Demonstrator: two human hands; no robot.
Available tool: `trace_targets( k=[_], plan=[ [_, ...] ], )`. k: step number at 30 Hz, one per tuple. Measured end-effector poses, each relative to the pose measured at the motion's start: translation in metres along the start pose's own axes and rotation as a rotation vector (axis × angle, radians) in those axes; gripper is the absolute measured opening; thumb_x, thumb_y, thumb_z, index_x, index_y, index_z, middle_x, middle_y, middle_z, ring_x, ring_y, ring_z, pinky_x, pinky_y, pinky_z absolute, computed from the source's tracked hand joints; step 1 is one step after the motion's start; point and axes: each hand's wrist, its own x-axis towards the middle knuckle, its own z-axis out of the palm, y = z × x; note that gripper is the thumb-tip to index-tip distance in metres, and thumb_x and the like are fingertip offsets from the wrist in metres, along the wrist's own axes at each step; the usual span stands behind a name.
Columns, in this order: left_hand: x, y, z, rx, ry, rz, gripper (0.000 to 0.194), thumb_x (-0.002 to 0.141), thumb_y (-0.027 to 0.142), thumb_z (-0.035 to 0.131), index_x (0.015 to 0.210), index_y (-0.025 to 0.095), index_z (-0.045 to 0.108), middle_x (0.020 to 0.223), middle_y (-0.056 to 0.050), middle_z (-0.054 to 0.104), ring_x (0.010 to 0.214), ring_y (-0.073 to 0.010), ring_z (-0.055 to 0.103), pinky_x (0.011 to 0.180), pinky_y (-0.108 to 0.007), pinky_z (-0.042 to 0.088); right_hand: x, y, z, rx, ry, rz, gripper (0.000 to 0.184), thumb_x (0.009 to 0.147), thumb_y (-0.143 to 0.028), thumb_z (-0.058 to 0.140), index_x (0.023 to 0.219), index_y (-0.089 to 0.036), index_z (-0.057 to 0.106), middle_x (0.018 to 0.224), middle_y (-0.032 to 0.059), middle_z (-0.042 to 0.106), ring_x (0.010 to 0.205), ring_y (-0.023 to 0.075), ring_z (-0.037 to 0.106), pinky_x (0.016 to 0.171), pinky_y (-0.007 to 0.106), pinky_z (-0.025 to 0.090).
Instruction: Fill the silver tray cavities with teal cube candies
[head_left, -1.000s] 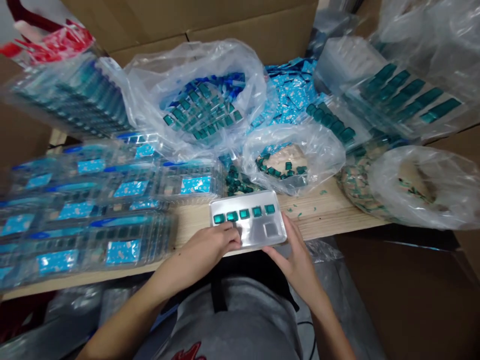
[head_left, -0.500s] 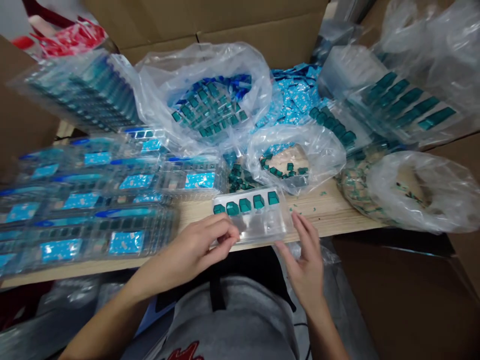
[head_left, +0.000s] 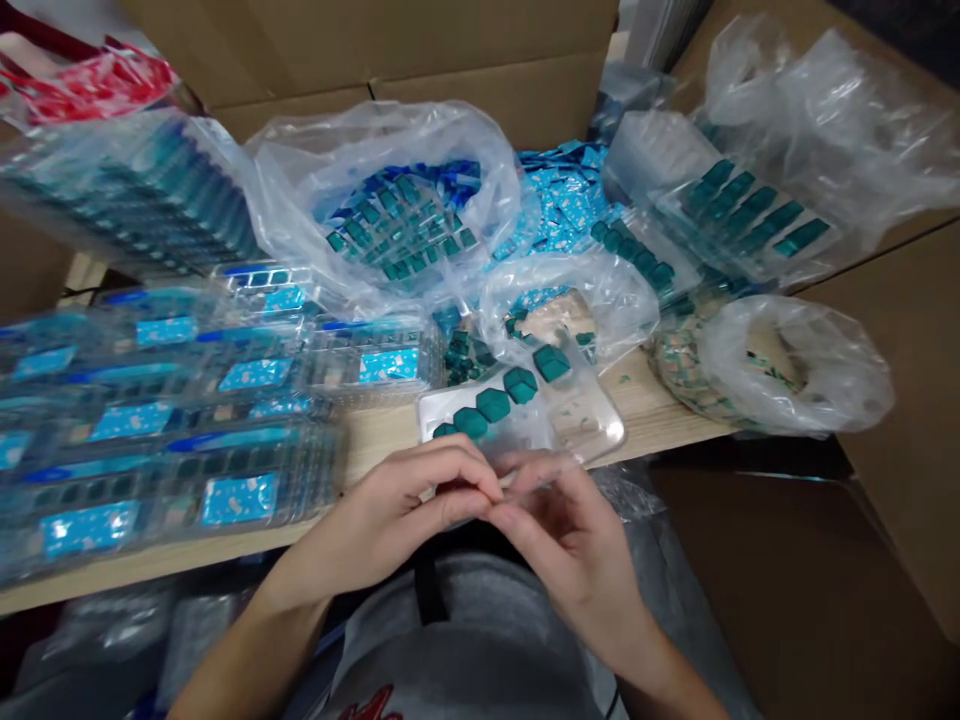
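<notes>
Lying just beyond the meeting fingertips, on the side away from the body, a clear tray (head_left: 525, 428) is seen at the front of the wooden bench (head_left: 373, 432). In it, 5 teal blocks (head_left: 493, 404) are set in a single row, and the row's long axis is slanted, from near and left to far and right. Its near end is therefore placed just past the knuckles of the left hand (head_left: 409, 500), which is the nearer of the 2 to the blocks. The far end is angled away from the right hand (head_left: 579, 535), by which only the tray's close side is approached. The 2 hands are held with thumbs and fingertips drawn together, touching or nearly so, at that close side. Part of the tray's edge is hidden by the fingers; whether it, or anything thin, is pinched there cannot be told for either hand. To the right, a clear flat piece (head_left: 604, 430) with a rounded corner is overlapped by the tray; whether the 2 are joined cannot be made out. Farther left, stacked clear packs (head_left: 238, 500) are kept well apart from the grip.
</notes>
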Motion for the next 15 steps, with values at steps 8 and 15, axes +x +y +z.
trace_targets(
  k=[8,15],
  plan=[
    [0.001,-0.002,-0.001,-0.023,-0.075,-0.075,0.012,0.091,0.016,0.059,0.084,0.021,0.068,0.082,0.003,0.066,0.074,-0.0085,0.062,0.069,-0.016,0.048,-0.008,0.006,-0.002,-0.096,-0.059,-0.051,0.009,0.094,-0.022,0.060,0.099,-0.029,0.056,0.109,-0.0023,0.072,0.084,0.0096,0.071,0.074,0.019,0.057],
    [-0.004,-0.011,0.003,0.107,-0.175,-0.136,0.017,0.098,0.019,0.042,0.093,0.020,0.059,0.082,0.003,0.058,0.066,-0.0078,0.059,0.063,-0.018,0.047,-0.012,0.025,-0.004,-0.039,-0.001,0.074,0.006,0.093,-0.027,0.060,0.099,-0.027,0.059,0.100,-0.0009,0.074,0.081,0.0127,0.073,0.076,0.025,0.060]
  ],
)
